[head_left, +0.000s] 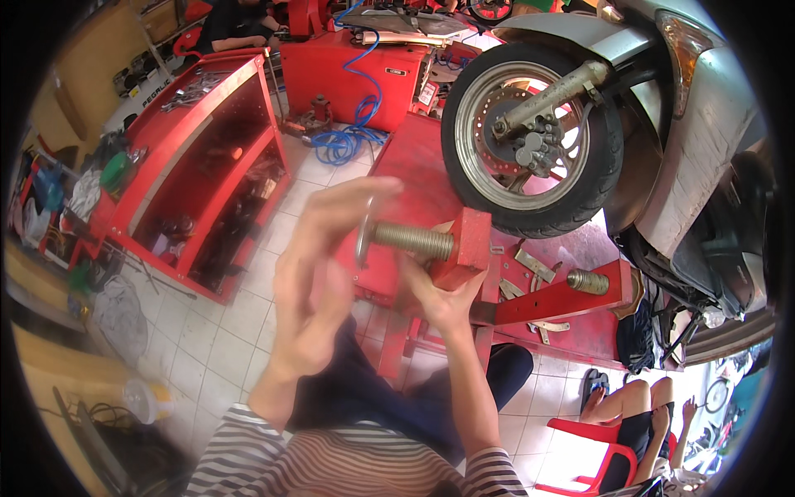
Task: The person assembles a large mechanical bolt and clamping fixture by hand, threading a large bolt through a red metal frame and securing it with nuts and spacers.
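A thick threaded screw (410, 238) runs sideways through a red steel clamp block (470, 244) in front of me. On the screw's left end sits a round metal disc (363, 232), seen nearly edge-on. My left hand (315, 265) is smeared by motion; its fingers are apart and curve round the left side of the disc, and contact cannot be made out. Wrapped round the clamp block from below is my right hand (447, 302), its fingers partly hidden behind the screw. Right of it, a red steel arm (538, 305) carries a second threaded screw (588, 282).
A scooter's front wheel (530, 141) stands on a red lift platform (414, 174), with loose metal brackets (534, 265) near it. At left is a red tool cart (207, 166). A blue hose (344, 147) lies coiled behind. Someone sits on a red chair (609, 464) at lower right.
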`<state>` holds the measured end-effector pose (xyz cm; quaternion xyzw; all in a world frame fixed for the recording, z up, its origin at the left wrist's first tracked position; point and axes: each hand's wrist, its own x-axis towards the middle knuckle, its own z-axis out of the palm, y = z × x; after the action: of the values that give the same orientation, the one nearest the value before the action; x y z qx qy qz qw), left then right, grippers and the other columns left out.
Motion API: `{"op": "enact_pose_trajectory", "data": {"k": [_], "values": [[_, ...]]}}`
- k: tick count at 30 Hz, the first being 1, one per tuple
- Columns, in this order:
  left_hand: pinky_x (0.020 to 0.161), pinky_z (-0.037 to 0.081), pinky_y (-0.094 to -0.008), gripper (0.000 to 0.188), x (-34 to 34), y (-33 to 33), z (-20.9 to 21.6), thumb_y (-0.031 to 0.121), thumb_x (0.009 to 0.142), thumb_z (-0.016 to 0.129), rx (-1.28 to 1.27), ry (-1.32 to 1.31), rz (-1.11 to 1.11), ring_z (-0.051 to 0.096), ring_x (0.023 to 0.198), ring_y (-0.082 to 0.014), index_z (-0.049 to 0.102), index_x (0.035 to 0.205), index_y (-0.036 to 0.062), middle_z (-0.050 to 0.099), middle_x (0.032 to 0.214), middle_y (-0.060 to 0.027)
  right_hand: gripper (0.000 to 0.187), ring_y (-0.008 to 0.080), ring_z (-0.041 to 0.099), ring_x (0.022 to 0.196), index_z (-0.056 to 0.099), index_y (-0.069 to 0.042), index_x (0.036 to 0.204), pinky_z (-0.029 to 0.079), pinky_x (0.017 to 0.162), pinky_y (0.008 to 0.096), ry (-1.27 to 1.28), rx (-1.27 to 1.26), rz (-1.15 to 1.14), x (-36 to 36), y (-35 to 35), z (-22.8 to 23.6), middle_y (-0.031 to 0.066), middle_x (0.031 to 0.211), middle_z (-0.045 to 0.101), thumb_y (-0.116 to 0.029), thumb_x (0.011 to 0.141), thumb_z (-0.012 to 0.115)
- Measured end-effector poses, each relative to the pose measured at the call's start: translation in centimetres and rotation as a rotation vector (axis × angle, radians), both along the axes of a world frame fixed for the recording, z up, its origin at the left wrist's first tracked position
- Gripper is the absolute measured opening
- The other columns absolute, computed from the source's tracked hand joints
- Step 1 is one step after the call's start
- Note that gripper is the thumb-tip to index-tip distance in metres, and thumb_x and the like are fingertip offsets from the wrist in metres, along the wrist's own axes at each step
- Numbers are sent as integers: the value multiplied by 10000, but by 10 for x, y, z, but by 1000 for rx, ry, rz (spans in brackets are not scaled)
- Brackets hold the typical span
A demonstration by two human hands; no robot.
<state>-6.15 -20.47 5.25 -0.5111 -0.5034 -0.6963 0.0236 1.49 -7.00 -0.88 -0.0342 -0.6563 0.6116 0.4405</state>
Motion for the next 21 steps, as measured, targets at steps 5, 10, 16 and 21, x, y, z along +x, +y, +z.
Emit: {"op": "enact_pose_trajectory", "data": {"k": [5,10,16,21], "values": [[1068,363,-373,433,-6,-7,2,295,1049,362,-120,153,213,562,1176,-260,578,1189,-53,615,1172,-174,270,79,576,650,582,30,931,463,578,254,54,114,-17,-2,2,-8,30,726,618,-20,725,749],[1026,406,-367,329,15,2,8,147,925,548,-76,-156,118,646,965,-288,581,1202,-29,664,1026,-141,281,77,579,634,576,33,940,464,565,251,59,80,12,1,1,-3,27,720,611,-17,723,746],[1066,377,-413,390,-1,-7,1,125,918,545,72,-66,160,569,1153,-287,514,1270,-39,565,1219,-168,244,84,581,638,577,30,933,467,580,253,27,165,-28,0,2,-10,30,721,613,-5,740,722],[1041,401,-389,346,5,-7,1,121,953,506,10,2,-99,544,1177,-269,539,1241,-67,524,1280,-191,212,87,573,648,582,23,925,464,600,258,83,9,7,0,-4,2,28,724,613,4,753,705]]}}
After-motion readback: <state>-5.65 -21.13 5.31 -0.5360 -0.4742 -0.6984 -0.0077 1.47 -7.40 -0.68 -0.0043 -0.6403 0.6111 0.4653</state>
